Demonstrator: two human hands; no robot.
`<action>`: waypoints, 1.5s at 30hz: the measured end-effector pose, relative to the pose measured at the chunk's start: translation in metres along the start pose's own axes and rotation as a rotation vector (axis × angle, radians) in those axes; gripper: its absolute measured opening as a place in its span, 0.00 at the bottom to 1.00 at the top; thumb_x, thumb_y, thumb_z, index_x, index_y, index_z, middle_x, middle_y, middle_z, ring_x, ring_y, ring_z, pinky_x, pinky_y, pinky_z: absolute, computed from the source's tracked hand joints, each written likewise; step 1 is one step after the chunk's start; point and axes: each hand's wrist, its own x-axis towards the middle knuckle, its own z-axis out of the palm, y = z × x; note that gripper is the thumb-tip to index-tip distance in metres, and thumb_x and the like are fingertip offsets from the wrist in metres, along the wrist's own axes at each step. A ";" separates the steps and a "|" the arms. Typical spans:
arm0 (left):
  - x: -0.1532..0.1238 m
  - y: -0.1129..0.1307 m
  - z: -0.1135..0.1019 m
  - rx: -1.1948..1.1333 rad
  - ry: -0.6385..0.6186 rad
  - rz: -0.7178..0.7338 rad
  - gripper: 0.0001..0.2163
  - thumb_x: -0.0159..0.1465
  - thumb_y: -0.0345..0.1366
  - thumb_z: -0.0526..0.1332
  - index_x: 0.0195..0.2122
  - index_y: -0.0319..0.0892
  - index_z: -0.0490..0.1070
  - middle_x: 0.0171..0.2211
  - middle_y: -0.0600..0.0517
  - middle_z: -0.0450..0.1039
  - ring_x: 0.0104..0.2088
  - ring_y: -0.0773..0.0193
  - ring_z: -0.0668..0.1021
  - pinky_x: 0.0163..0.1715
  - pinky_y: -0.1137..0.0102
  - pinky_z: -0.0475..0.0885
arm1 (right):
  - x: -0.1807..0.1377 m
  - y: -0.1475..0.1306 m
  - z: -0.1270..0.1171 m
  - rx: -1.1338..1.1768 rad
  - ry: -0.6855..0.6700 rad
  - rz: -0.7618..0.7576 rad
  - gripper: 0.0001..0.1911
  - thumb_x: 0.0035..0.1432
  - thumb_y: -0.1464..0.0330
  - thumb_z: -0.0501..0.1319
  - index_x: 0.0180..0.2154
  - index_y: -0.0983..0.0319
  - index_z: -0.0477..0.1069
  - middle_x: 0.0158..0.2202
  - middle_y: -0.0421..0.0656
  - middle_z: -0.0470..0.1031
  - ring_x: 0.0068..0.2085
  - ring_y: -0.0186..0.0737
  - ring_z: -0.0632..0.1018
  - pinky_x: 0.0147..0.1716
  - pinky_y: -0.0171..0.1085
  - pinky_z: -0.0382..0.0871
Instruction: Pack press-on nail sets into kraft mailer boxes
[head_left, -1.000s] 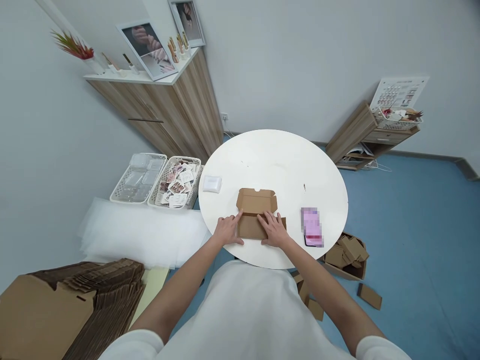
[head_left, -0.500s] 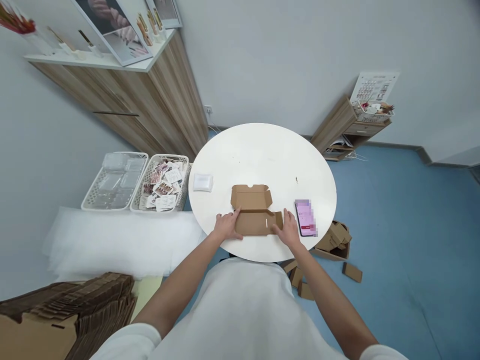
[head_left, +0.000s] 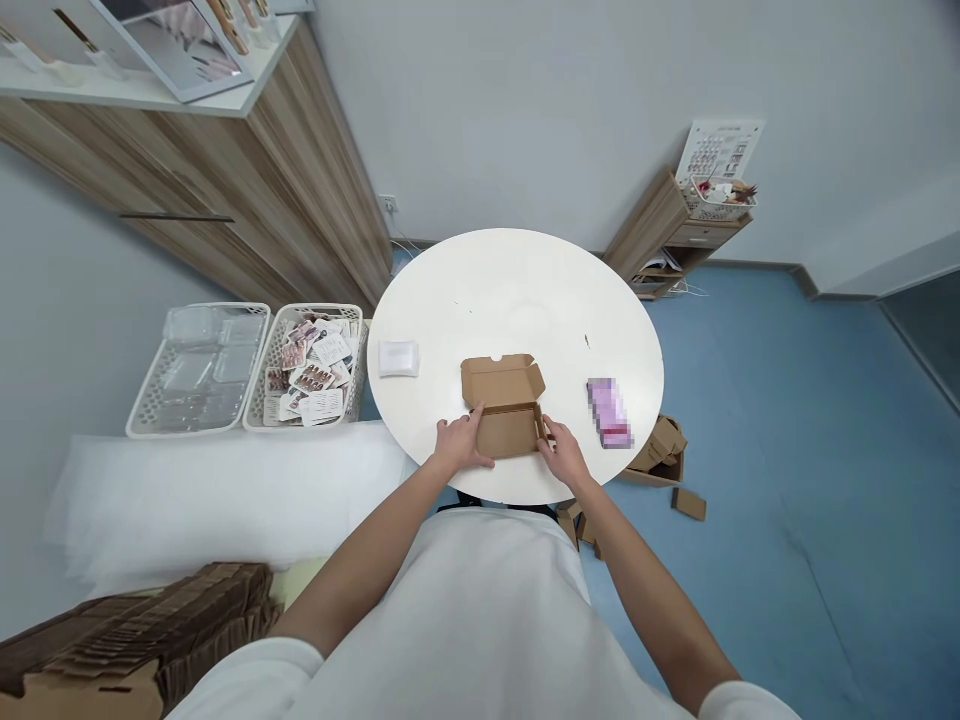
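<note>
Brown corrugated cardboard mailer box (head_left: 508, 428) sits at the near edge of the round white desk (head_left: 517, 285), lid flap open and tipped toward the far side. Our left hand (head_left: 461, 447) is curled around the box's left end, with the fingers on the wall there. Our right hand (head_left: 564, 455) grips the right end wall, fingertips at its top edge. Both hands are grasping the box and neither is released. Change vs a second ago: back then both palms were pressing flat on the front panel, and the right side flap lay flat on the desk. Half a second ago the hands had moved out to the two ends with that flap still down. Now the flap stands upright, the footprint is narrower, and the piece reads as a tray with walls rather than a flat blank. We judge that the walls are held up by the hands only; we can't see whether any tabs are locked in. Also on the desk are a pink flat phone (head_left: 608, 412), well right of the box, and a small white packet (head_left: 397, 357) to the left, both untouched. Off the desk to the left is a white plastic basket (head_left: 300, 425) of printed cards. A stack of flat brown cardboard blanks (head_left: 135, 640) lies at lower left.
</note>
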 end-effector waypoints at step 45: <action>0.026 0.030 -0.001 -0.172 -0.010 -0.029 0.52 0.41 0.52 0.64 0.60 0.50 0.28 0.46 0.46 0.62 0.45 0.51 0.69 0.39 0.64 0.62 | 0.056 0.009 -0.014 -0.328 -0.147 0.160 0.26 0.56 0.65 0.48 0.56 0.62 0.45 0.45 0.51 0.67 0.41 0.46 0.72 0.33 0.39 0.61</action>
